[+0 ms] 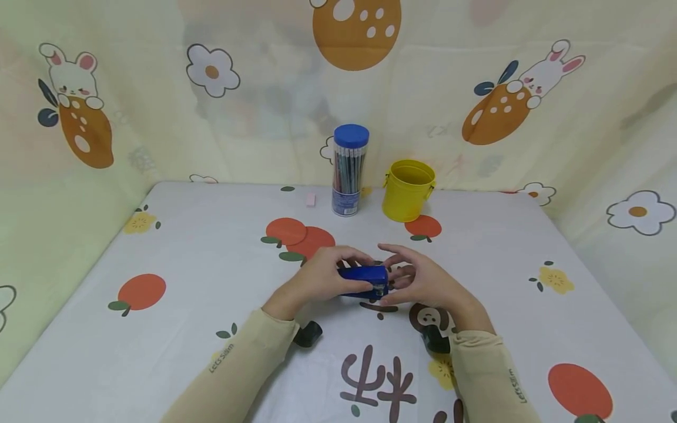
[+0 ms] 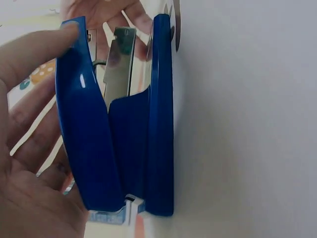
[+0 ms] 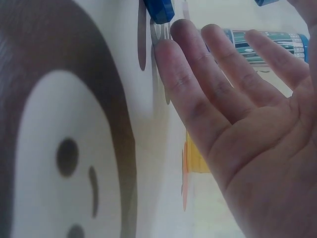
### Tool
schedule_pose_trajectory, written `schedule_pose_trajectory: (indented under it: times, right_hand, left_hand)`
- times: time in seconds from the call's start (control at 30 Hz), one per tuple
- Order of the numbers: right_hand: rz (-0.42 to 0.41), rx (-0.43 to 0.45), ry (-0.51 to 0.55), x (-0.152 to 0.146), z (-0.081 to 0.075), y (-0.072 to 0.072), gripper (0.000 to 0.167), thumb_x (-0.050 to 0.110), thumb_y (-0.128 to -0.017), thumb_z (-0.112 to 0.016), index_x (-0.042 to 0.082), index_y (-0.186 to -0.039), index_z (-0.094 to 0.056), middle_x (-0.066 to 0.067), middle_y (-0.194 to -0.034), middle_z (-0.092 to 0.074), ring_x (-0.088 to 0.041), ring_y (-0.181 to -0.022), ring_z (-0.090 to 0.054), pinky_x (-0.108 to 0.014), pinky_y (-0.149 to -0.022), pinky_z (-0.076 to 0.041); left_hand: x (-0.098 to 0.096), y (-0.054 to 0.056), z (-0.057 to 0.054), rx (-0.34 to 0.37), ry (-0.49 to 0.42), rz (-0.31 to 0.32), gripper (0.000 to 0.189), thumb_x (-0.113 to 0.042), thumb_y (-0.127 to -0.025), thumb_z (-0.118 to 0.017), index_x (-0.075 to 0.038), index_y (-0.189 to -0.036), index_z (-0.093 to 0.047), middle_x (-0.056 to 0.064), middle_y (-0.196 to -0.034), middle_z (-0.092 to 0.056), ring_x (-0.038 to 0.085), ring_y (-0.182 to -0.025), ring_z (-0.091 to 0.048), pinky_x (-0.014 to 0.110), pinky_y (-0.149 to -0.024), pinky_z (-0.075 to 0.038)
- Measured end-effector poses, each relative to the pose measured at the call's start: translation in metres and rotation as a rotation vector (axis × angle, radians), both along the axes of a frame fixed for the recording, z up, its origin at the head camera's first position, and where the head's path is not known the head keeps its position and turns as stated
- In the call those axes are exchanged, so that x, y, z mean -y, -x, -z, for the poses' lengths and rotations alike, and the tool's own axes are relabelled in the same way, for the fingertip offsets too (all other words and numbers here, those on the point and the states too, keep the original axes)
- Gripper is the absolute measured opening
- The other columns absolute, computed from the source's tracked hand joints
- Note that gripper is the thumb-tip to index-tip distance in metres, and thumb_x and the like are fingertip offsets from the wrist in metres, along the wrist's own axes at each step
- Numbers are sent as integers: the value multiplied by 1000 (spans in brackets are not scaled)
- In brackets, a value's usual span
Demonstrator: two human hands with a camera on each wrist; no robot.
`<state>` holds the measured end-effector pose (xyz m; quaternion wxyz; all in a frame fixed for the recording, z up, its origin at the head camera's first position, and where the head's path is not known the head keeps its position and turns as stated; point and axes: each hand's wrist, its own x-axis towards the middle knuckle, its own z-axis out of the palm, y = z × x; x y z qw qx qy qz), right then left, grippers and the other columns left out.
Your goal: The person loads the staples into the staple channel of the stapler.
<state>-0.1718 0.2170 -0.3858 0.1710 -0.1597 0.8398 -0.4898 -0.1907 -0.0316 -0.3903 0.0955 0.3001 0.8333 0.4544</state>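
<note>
A blue stapler (image 1: 364,274) is held in my left hand (image 1: 329,271) over the middle of the table. In the left wrist view its top arm (image 2: 81,114) stands raised from the base (image 2: 162,119), with the metal staple rail (image 2: 119,67) showing between them. My left thumb lies on the tip of the top arm, and the other fingers reach behind it. My right hand (image 1: 425,283) is at the stapler's front end, fingers spread and extended, gripping nothing. In the right wrist view a corner of the stapler (image 3: 161,9) shows just beyond the fingertips.
A clear tub of pencils (image 1: 348,170) with a blue lid stands at the back, beside a yellow bucket (image 1: 403,198). A small pink eraser (image 1: 311,200) lies left of the tub. The printed tablecloth (image 1: 201,352) meets a patterned curtain (image 1: 254,129) behind.
</note>
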Motion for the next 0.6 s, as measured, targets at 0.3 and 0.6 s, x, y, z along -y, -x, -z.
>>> schedule_pose_trajectory:
  times: [0.3,0.6]
  right_hand:
    - [3,-38,-28,-4,-1,1,103,22,-71,-94,15,-155,-36,-14,-131,-58,-31,-113,-64,-44,-92,-53]
    - [7,-51,-29,-6,-3,1,101,23,-72,-94,14,-155,-38,-12,-130,-59,-31,-114,-64,-45,-95,-52]
  left_hand:
    - [-7,-4,6,28,-71,-46,35,-36,-88,-80,-23,-120,-73,-12,-107,-66,12,-102,-58,32,-85,-51]
    - [-9,-6,6,44,-74,-65,31,-38,-89,-79,-26,-117,-74,-15,-110,-66,11,-105,-56,32,-87,-51]
